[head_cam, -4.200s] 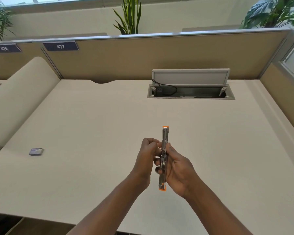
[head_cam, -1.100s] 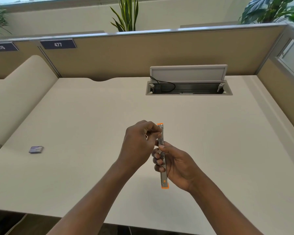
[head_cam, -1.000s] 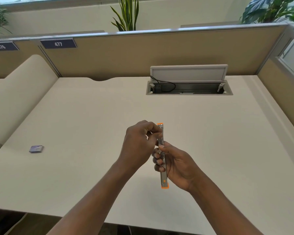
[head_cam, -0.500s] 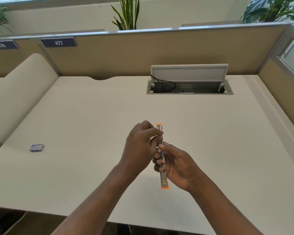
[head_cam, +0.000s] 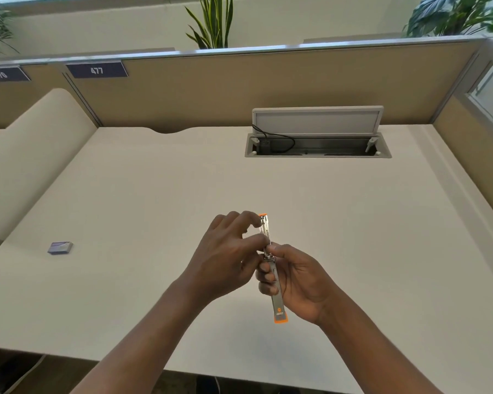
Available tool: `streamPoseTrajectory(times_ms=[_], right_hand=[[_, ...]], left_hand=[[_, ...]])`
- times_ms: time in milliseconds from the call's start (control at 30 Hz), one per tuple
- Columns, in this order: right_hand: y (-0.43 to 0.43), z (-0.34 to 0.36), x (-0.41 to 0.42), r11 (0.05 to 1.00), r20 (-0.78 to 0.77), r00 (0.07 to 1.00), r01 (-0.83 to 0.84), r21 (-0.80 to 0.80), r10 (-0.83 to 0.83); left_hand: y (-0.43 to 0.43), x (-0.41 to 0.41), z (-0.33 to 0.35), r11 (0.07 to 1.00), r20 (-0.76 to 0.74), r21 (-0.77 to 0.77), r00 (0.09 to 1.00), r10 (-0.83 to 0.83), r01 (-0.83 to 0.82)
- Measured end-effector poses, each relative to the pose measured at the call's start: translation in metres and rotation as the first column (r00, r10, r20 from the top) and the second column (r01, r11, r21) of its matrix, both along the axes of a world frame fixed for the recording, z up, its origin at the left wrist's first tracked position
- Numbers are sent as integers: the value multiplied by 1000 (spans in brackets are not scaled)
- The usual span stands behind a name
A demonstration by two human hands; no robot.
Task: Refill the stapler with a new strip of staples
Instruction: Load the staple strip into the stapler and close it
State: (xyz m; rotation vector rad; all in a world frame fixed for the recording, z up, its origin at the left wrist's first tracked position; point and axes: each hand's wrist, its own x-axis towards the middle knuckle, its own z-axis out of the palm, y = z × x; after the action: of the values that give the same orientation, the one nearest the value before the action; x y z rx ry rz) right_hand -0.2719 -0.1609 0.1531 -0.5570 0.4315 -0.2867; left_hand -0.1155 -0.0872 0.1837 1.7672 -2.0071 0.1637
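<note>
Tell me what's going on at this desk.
A person holds a silver stapler with orange ends, opened out flat, above the desk. The right hand grips its near half, and the left hand pinches at the far half, by the staple channel. Whether a strip is in is too small to tell. A small blue-grey box lies far left.

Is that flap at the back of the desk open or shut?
Open: the flap stands raised, showing a black cable in the trough beneath.

Stapler (head_cam: 276, 297) silver, orange ends; small box (head_cam: 59, 247) blue-grey; desk (head_cam: 154, 209) cream.
</note>
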Motion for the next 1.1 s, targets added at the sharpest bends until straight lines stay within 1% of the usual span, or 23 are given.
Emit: streamPoseTrajectory(times_ms=[100, 167, 267, 367, 500, 633, 700, 733, 767, 800, 833, 867, 900, 967, 1033, 1100], right_hand=[[2, -1, -2, 999, -21, 999, -46, -9, 46], [2, -1, -3, 998, -33, 997, -68, -9, 68], [2, -2, -4, 996, -46, 995, -88, -3, 87], [2, -2, -3, 995, -52, 994, -96, -2, 96], [2, 0, -2, 994, -54, 992, -110, -8, 110], [4, -3, -3, 995, -62, 993, -101, 5, 101], [4, -3, -3, 996, -71, 993, -93, 3, 93], [4, -3, -3, 995, -72, 993, -96, -4, 96], [5, -2, -3, 995, -76, 992, -100, -14, 99], [5, 0, -3, 995, -81, 992, -99, -19, 97], [5, 1, -3, 996, -90, 992, -90, -16, 88], [6, 1, -3, 997, -99, 992, -78, -11, 76], [6, 2, -3, 998, -106, 992, -68, -12, 66], [6, 3, -3, 996, -116, 991, -73, -41, 68], [8, 3, -2, 994, -115, 990, -86, -66, 78], [9, 2, -2, 996, -108, 992, -76, -43, 71]], left_hand=[[2, 10, 3, 996, 138, 2, 987, -85, 86], [1, 17, 4, 995, 195, -3, 976, -101, 104], [1, 23, 3, 1000, 242, -9, 970, -27, 30], [2, 21, 4, 999, 180, -15, 983, 36, -33], [3, 18, -2, 1000, 119, -2, 993, -18, 19], [0, 20, -7, 997, 81, 3, 994, 80, -81], [0, 19, -8, 994, -9, 25, 994, 107, -106], [1, 19, -7, 994, -110, 65, 990, 89, -82], [3, 19, -6, 993, -252, 118, 966, 56, -27], [4, 19, -6, 984, -403, 168, 915, 16, 57], [6, 19, -6, 971, -514, 199, 858, -12, 133], [7, 17, -7, 963, -560, 212, 829, -20, 166], [7, 16, -10, 964, -563, 208, 826, -18, 164], [7, 13, -15, 979, -577, 172, 817, 11, 109], [5, 10, -18, 989, -620, 136, 784, 40, 57], [3, 7, -19, 994, -646, 106, 761, 59, 14]])
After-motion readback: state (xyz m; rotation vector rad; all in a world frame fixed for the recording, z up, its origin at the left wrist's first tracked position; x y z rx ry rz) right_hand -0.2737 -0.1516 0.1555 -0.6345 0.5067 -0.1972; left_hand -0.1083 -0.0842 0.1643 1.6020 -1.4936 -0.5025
